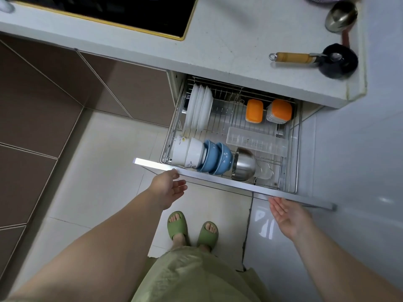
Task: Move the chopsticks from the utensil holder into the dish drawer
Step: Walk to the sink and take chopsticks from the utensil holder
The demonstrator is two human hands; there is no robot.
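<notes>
Left hand point(169, 185): open, empty, fingertips at the front rail of the dish drawer point(231, 185). Right hand point(287, 216): open, palm up, empty, just under the same rail. Drawer: pulled out; holds plates point(199, 110), blue bowls point(216, 156), clear lidded tray point(257, 141). Chopsticks, utensil holder: not in view. Risk: a shove on the rail could rattle the stacked bowls.

A home kitchen: a black cooktop point(122, 12) set into the pale surface point(229, 40), a ladle point(341, 16) at its right edge, a pulled-out dish drawer point(218, 182) racked with plates point(199, 110) and bowls point(214, 158), tiled floor point(98, 160).
</notes>
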